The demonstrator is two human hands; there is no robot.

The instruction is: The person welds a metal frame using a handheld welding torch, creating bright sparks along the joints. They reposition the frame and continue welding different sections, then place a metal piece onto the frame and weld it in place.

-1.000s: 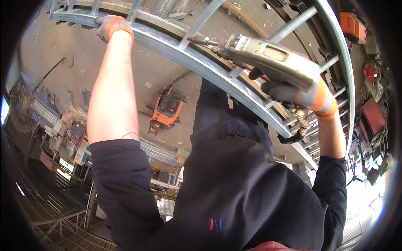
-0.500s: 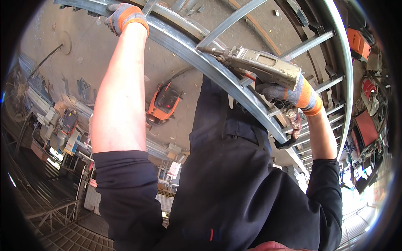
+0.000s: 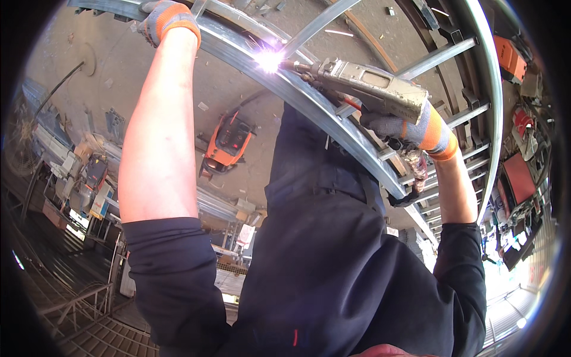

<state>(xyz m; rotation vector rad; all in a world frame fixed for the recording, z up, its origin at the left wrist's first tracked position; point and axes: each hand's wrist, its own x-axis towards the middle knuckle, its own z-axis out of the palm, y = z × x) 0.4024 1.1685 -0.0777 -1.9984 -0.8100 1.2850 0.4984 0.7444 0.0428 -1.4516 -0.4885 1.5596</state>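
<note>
A curved metal frame (image 3: 250, 64) with crossbars runs across the view before me. In an orange and grey glove, my left hand (image 3: 168, 22) is closed over the frame's near rail at the upper left. My right hand (image 3: 425, 132), gloved alike, grips a bulky, dull metal welding gun (image 3: 372, 83). The gun's nozzle points left at the joint where a slanting crossbar (image 3: 318, 27) meets the near rail. A bright white-violet arc (image 3: 269, 60) burns at its tip and throws sparks, and its glare hides the joint. A wrapped cable (image 3: 417, 163) hangs beneath my right hand.
An orange and black machine (image 3: 226, 143) stands on the floor beyond the near rail, left of my legs. Another orange machine (image 3: 510, 59) is at the far right. Stacked metal profiles and boxes (image 3: 89, 157) line the left side.
A bright arc with sparks has lit at the welding gun's tip. The view has shifted slightly, and my left hand appears a little further left, still on the rail.
</note>
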